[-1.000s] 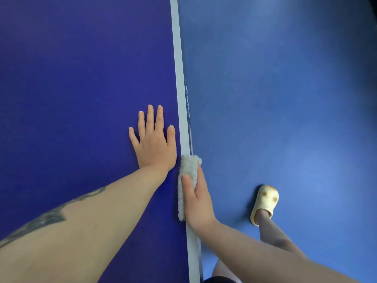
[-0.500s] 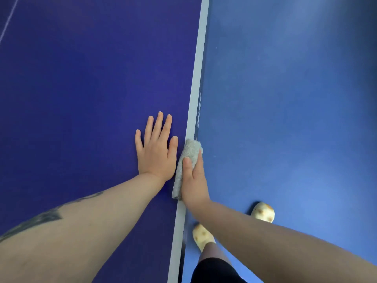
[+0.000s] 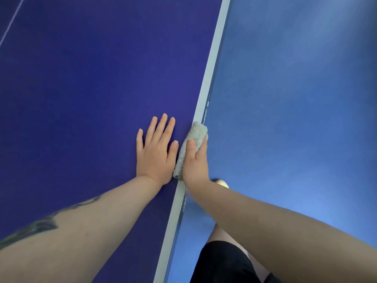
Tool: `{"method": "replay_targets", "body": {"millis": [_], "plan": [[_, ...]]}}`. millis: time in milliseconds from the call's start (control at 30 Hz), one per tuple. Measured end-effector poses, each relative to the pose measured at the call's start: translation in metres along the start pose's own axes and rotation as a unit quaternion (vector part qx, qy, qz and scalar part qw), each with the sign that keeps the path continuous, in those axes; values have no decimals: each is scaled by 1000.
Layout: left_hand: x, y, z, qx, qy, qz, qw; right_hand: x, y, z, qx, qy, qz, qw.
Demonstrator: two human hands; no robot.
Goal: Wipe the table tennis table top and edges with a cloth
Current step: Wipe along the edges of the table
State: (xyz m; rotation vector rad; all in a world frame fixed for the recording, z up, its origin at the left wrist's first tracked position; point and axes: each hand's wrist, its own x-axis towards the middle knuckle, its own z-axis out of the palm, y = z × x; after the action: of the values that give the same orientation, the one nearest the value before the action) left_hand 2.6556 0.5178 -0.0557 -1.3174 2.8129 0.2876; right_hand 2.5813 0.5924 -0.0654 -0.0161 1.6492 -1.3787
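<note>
Right now the right hand (image 3: 194, 164) has the folded grey cloth (image 3: 192, 144) clamped over the table's side edge: the thumb (image 3: 190, 149) lies on top of the cloth, and the remaining fingers curl down over the outer face of the edge, mostly out of sight, so exactly how they sit underneath cannot be told. The cloth straddles the white border line (image 3: 212, 56) of the table tennis table (image 3: 81, 88), its long axis running along that edge, with its far end poking out just beyond the thumb tip and its near end tucked beside the heel of the hand. Just inboard, the left hand (image 3: 156, 152) rests flat on the dark blue top, fingers straight and only slightly fanned, holding nothing, its thumb side almost touching the cloth. Both hands are level with each other, but the right one is the hand on the job. The relation that matters is simple: the unwiped run of edge stretches straight ahead of the right fingertips, away from the body, in line with the cloth's length. So the sensible read is a push forward along the rail, cloth leading, left palm acting as a brace. Past the edge lies a blue floor (image 3: 295, 99), a yellow slipper (image 3: 221, 183) peeking from behind the right wrist.
</note>
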Motion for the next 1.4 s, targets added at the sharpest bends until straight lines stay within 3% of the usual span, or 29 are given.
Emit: {"method": "replay_targets", "body": {"millis": [300,467,667,767,900,1133,1400], "plan": [[1,2,-4,33,-12,-12,999,-27,7,-2,3,-41,71,997],[36,-2,-18,53,-45,33,997,45,-42,-8,-17,-30,37,999],[109,3,-15,44,-59,85,994,-15,-9,0,-18,-18,47,999],[130,10,-11,65,-38,99,992,16,-34,-4,-37,-24,47,998],[136,16,-8,49,-22,92,994,87,-71,-5,-35,-7,10,999],[134,13,-11,34,-17,99,994,24,-32,0,-43,-1,19,999],[134,15,-10,45,-20,92,995,101,-91,-6,-34,-9,2,999]]}}
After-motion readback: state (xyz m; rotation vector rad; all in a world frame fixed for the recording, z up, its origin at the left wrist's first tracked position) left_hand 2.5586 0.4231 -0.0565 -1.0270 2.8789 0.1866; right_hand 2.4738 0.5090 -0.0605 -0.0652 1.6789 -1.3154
